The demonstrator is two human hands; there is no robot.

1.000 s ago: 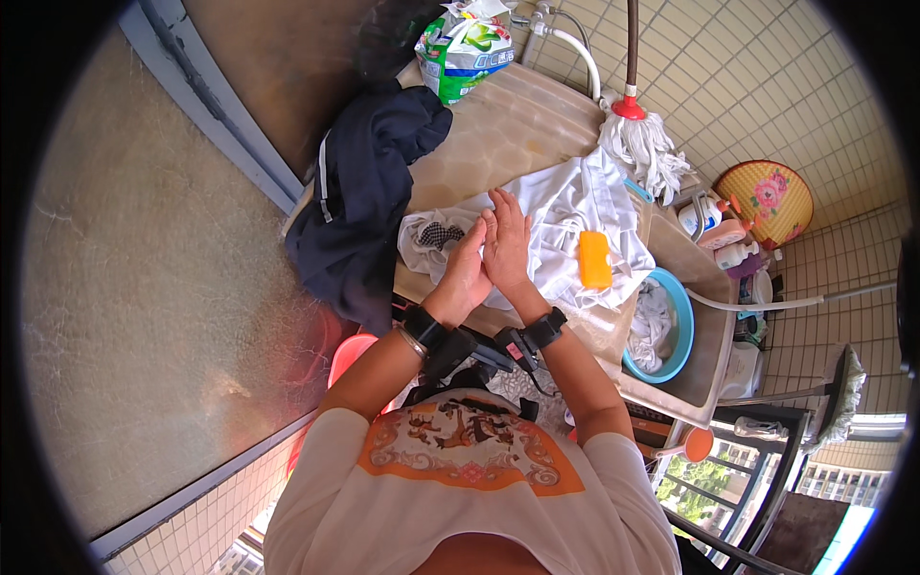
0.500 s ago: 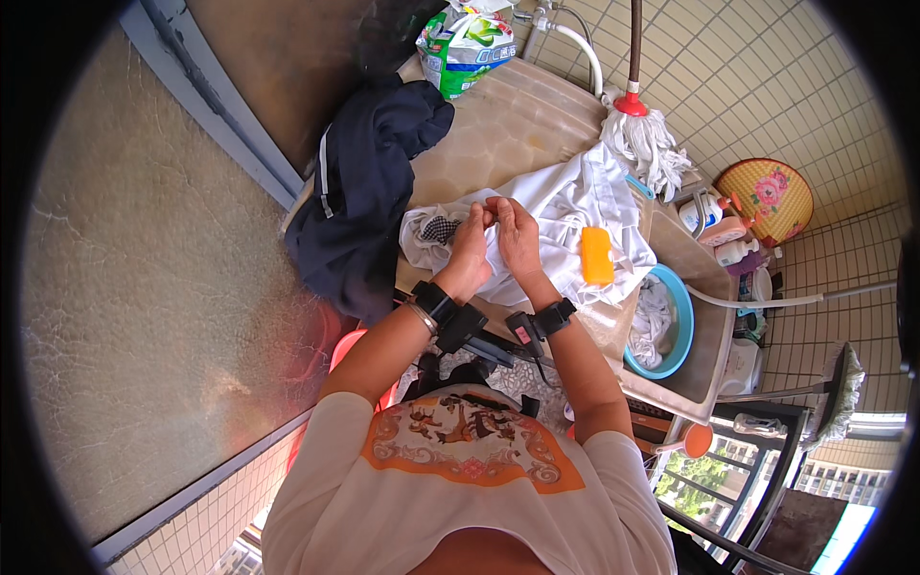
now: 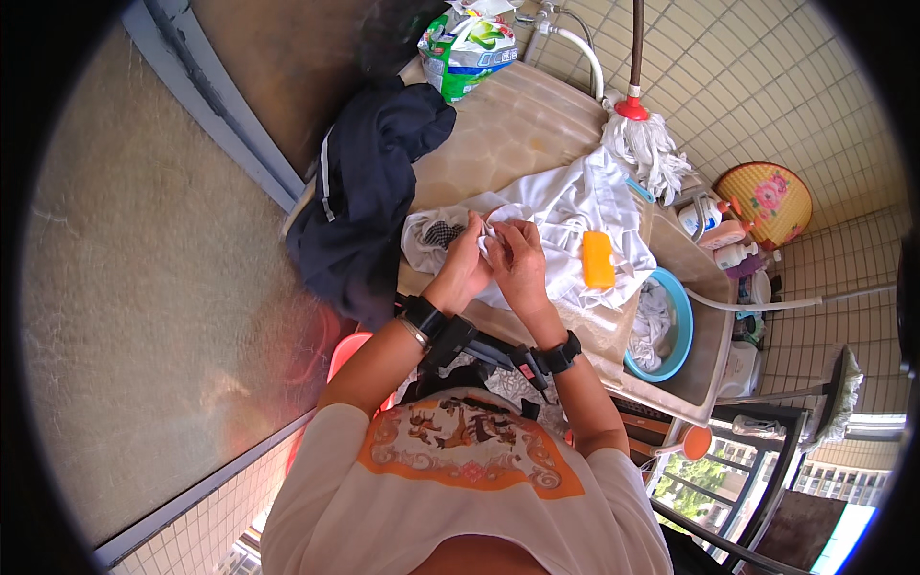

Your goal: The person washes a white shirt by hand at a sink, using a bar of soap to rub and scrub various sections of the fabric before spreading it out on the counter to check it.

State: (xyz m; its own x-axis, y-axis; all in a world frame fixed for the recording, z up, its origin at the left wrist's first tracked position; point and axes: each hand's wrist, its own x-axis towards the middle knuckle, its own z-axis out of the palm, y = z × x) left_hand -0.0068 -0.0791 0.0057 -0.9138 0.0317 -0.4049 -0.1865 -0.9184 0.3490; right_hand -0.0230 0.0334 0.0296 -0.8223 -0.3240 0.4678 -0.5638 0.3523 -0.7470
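white garment (image 3: 565,206) bunched, gripped by both hands: left hand (image 3: 462,273), right hand (image 3: 520,264); green-white package (image 3: 465,53) behind.

Both hands meet over the table (image 3: 517,125): the left hand (image 3: 462,273) and right hand (image 3: 518,264) pinch a bunched part of a white shirt (image 3: 565,206). An orange soap bar (image 3: 598,260) lies on the shirt just beside them. A dark jacket (image 3: 369,192) drapes over the table's left edge, and a blue basin (image 3: 682,326) sits to the right.

The mop (image 3: 644,144) handle is cut off at the top edge.
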